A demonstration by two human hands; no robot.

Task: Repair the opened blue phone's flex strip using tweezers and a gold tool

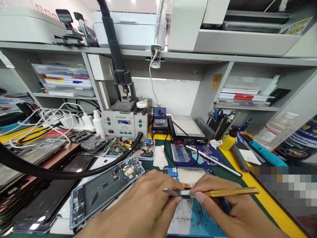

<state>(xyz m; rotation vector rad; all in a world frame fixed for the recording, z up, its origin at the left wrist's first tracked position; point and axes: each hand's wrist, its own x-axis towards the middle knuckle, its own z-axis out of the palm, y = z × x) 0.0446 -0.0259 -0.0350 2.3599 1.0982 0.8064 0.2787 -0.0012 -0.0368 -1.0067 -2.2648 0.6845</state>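
An opened blue phone body (190,211) lies on the green mat in front of me, its white inner plate and a small orange part showing. My left hand (146,205) rests on its left side, fingers curled, pinching silver tweezers (172,191) whose tips point right. My right hand (223,208) is closed round a gold-handled tool (232,191) lying nearly level, its tip meeting the tweezers over the phone's upper half. What sits between the two tips is hidden by my fingers.
A second phone frame (104,190) lies to the left beside stacked screens (37,201). A hot-air station (125,120) with a thick black hose (49,172), parts trays (131,148), a heating plate (188,129), bottles (272,132) and tools stand behind.
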